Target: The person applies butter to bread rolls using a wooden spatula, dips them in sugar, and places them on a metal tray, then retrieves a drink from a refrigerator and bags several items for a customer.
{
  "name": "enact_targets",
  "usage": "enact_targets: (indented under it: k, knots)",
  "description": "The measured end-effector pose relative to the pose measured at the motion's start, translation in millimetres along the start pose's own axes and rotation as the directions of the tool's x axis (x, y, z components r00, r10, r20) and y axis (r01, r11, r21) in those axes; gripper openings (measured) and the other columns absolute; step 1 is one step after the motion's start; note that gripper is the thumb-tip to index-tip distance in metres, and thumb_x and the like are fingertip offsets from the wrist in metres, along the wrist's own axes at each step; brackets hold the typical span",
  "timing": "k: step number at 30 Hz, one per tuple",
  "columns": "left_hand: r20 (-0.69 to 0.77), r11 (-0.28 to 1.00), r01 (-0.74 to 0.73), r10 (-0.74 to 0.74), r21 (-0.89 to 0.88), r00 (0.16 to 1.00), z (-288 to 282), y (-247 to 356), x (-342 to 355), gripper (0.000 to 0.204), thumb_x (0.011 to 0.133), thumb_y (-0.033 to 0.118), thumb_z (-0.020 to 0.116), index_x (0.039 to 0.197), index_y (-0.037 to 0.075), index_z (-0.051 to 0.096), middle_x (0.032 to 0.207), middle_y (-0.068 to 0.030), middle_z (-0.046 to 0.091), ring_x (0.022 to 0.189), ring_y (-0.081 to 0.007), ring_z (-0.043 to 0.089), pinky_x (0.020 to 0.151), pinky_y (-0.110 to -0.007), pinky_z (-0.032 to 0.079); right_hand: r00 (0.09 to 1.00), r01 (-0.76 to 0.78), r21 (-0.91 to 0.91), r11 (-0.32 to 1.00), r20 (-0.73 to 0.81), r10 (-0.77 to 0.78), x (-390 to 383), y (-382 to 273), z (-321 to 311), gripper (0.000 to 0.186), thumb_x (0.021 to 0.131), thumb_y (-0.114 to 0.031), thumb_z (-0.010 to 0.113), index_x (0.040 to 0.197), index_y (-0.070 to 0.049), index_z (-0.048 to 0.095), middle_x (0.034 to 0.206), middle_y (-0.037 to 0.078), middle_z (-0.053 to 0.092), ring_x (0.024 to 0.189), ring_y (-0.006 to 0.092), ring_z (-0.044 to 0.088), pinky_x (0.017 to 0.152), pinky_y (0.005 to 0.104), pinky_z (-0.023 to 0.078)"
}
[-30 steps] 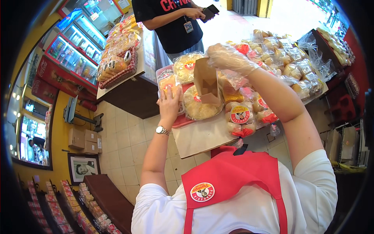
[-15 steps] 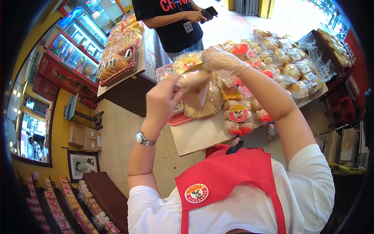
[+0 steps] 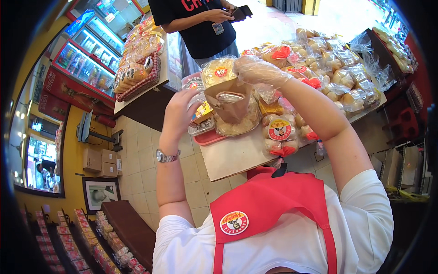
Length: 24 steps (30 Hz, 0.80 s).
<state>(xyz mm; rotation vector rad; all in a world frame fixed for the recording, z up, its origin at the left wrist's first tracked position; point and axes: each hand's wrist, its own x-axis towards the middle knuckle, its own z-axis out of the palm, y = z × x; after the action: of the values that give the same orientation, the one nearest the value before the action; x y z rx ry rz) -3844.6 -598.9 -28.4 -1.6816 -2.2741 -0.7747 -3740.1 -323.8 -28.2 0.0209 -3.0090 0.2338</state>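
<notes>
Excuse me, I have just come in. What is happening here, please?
Someone in a red apron is handling a paper bag at a table. The right grip, in a clear glove, holds the bag by its upper edge. A wrapped item shows in the bag's open mouth. The bare left grip is beside the bag and appears to hold nothing. Bagged bread is piled on the table's right side. Beyond the table, another person holds a dark, wallet-like thing.

Paper bag (image 3: 229,113), plain brown; tray (image 3: 207,139), pinkish red; tabletop (image 3: 232,160), cream. Apron (image 3: 273,201), red, bearing a white-ringed badge (image 3: 234,223) with yellow and red; sleeves (image 3: 365,196), white; watch (image 3: 168,156), silver. Basket cloth (image 3: 146,89), red-and-white check; floor tiles (image 3: 137,169), beige with darker joints; wall (image 3: 70,182), yellow.
</notes>
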Motion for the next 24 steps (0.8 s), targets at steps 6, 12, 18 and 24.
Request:
enact_targets:
  k: [6, 12, 18, 24]
  knots:
    - [0.297, 0.974, 0.148, -0.195, 0.174, 0.935, 88.8, -112.0, -78.4, 0.062, 0.075, 0.016, 0.074, 0.133, 0.016, 0.050, 0.119, -0.0174, 0.055, 0.107, -0.0367, 0.057, 0.091, -0.041, 0.048, 0.998, 0.015, 0.040, 0.999, -0.061, -0.012, 1.9, -24.8, -9.8, 0.023, 0.068, -0.019, 0.068, 0.078, 0.001, 0.069, 0.078, 0.023, 0.065, 0.076, 0.0377, 0.066, 0.069, 0.0449, 0.052]
    - [-0.008, 0.960, 0.277, -0.278, -0.042, 0.961, 50.1, -96.7, -79.9, 0.041, 0.079, 0.011, 0.068, 0.120, 0.009, 0.059, 0.104, -0.0150, 0.056, 0.094, -0.0299, 0.060, 0.082, -0.038, 0.051, 0.998, 0.014, 0.029, 0.999, -0.062, -0.012, -5.9, -52.7, -26.8, 0.020, 0.072, -0.018, 0.065, 0.077, 0.000, 0.070, 0.078, 0.023, 0.066, 0.076, 0.0373, 0.067, 0.069, 0.0457, 0.052]
    - [-0.173, 0.864, 0.247, -0.351, -0.438, 0.920, -75.2, 26.8, -91.7, 0.034, 0.079, 0.006, 0.069, 0.113, 0.004, 0.068, 0.101, -0.0121, 0.059, 0.082, -0.0185, 0.063, 0.067, -0.031, 0.053, 0.999, -0.025, 0.070, 0.997, -0.031, 0.027, -13.7, -55.8, -21.4, 0.019, 0.075, -0.013, 0.062, 0.083, 0.002, 0.071, 0.080, 0.024, 0.066, 0.076, 0.0377, 0.067, 0.070, 0.0450, 0.053]
    - [-0.072, 0.834, 0.395, -0.454, -0.385, 0.888, -33.1, 96.6, -79.6, 0.030, 0.078, 0.014, 0.072, 0.105, 0.002, 0.071, 0.089, -0.0079, 0.064, 0.077, -0.0144, 0.063, 0.064, -0.028, 0.052, 0.996, 0.033, 0.055, 0.998, -0.080, -0.029, -1.9, -58.9, -16.3, 0.021, 0.072, -0.012, 0.063, 0.085, 0.002, 0.071, 0.083, 0.024, 0.067, 0.077, 0.0370, 0.067, 0.070, 0.0446, 0.053]
